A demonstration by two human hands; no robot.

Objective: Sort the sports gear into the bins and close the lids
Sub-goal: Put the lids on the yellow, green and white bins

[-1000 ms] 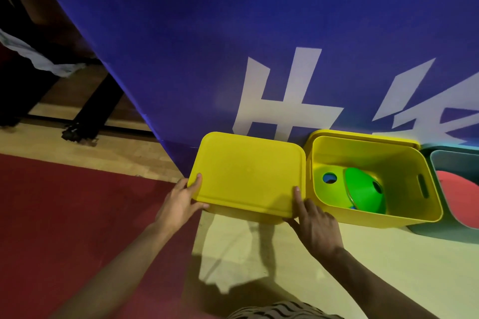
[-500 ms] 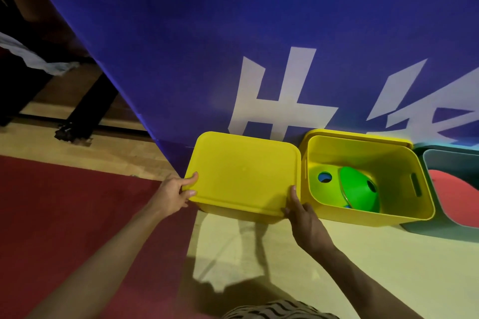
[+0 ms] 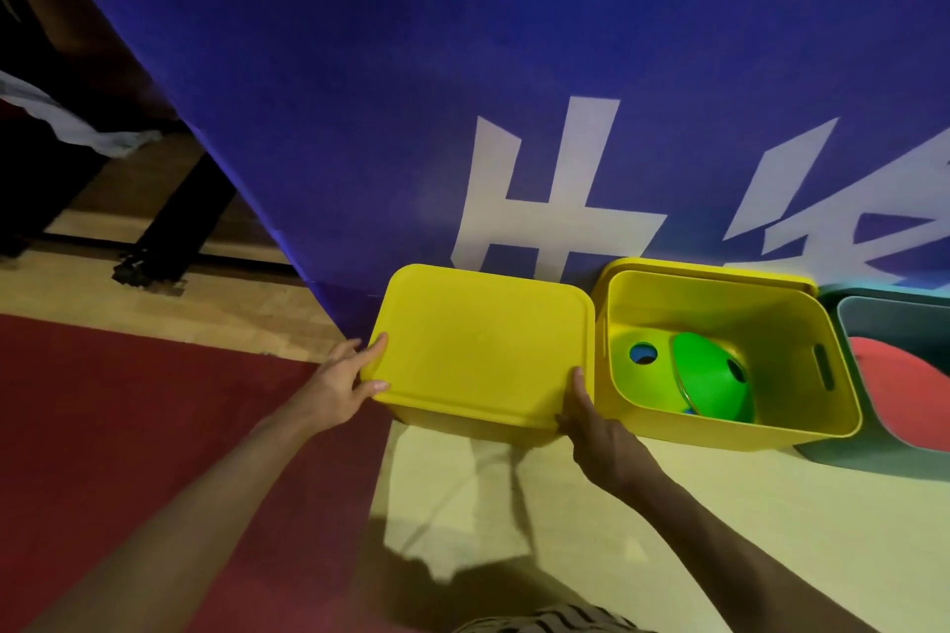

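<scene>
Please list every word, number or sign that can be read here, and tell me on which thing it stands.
Blue banner: large white characters, cut off by the bins and the right edge of the picture; not readable as whole words.
Yellow lid, yellow bin, green cones: no text visible.

Both hands, left hand (image 3: 342,383) & right hand (image 3: 596,432), grip flat yellow plastic lid (image 3: 480,344) on yellow bin; open yellow plastic bin (image 3: 802,432) w/ green disc cones (image 3: 712,378) adjacent.

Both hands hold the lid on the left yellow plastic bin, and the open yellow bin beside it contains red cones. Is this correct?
Not quite: the head view shows green cones in the open yellow bin, not red. Both hands, left hand and right hand, do hold the yellow lid.
</scene>
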